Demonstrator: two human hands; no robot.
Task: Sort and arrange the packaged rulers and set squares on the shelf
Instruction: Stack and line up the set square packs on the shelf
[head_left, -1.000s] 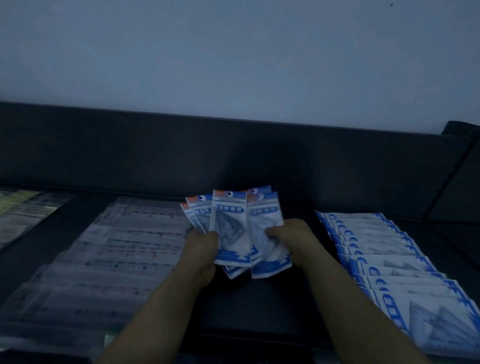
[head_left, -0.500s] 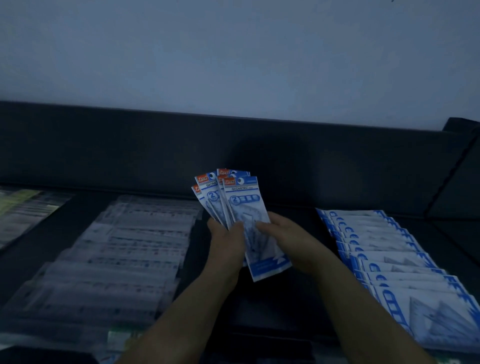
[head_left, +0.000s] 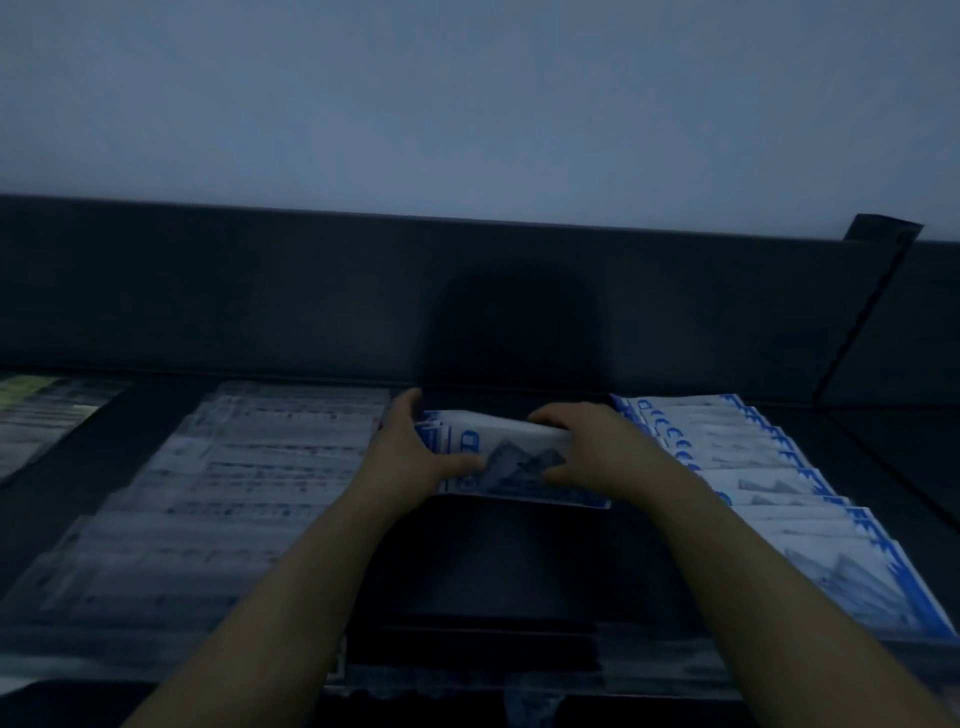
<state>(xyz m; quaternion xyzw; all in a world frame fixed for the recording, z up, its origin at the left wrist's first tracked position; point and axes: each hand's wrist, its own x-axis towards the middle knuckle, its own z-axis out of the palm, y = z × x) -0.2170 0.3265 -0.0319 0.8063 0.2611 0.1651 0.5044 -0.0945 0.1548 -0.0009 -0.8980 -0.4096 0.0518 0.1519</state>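
A small stack of blue-and-white set square packets lies sideways on the dark shelf, near its back wall, in the middle gap. My left hand grips the stack's left end, thumb across the front. My right hand holds the right end, fingers curled over the top edge. To the right lies a fanned row of blue-and-white set square packets. To the left lies a fanned row of clear ruler packets.
A dark back panel rises behind the shelf, with a pale wall above it. More clear packets with a yellowish label lie at the far left. A dark divider slants up at the right.
The packets were held upright and fanned above the shelf. Both hands have gathered them, turned them sideways and moved them down and forward onto the shelf between the two rows.
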